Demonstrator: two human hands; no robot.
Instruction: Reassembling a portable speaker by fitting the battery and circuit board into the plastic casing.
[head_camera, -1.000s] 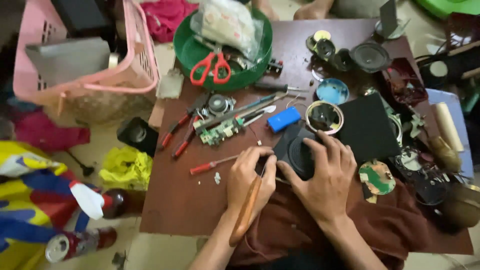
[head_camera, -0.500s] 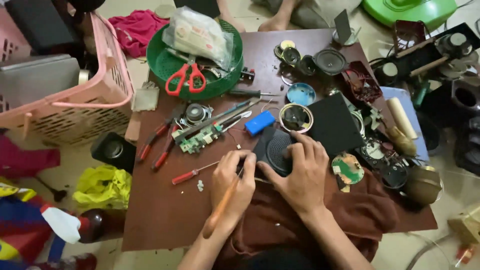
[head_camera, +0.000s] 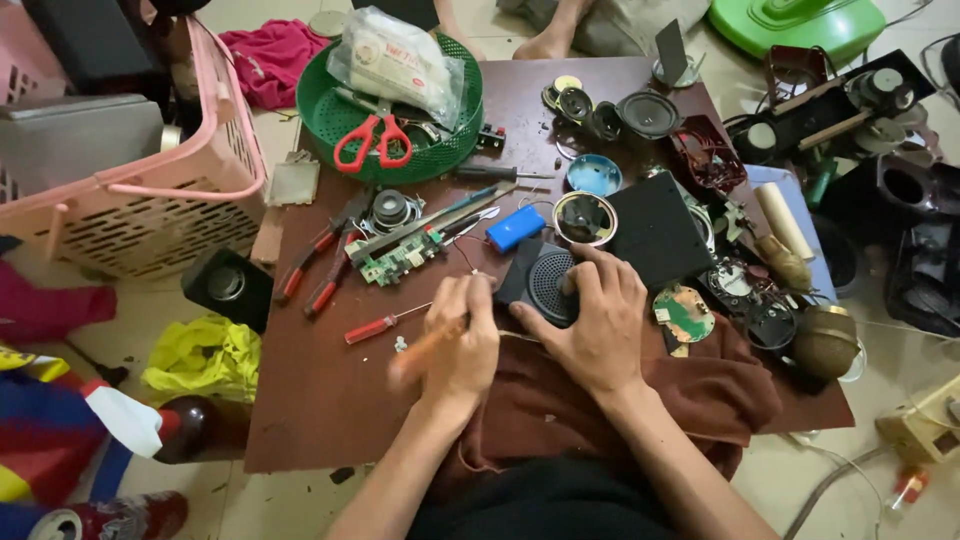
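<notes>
Low dark-brown table (head_camera: 330, 400) at centre, pale tiled floor (head_camera: 290, 500) around; pink basket (head_camera: 190, 190) at ten o'clock, green plastic casing (head_camera: 800, 20) at one o'clock.

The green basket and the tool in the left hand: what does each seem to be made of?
Green basket: likely moulded plastic, going by its even colour and perforated wall. The tool in the left hand: handle looks like wood or orange-brown plastic; motion blur leaves it open.
</notes>
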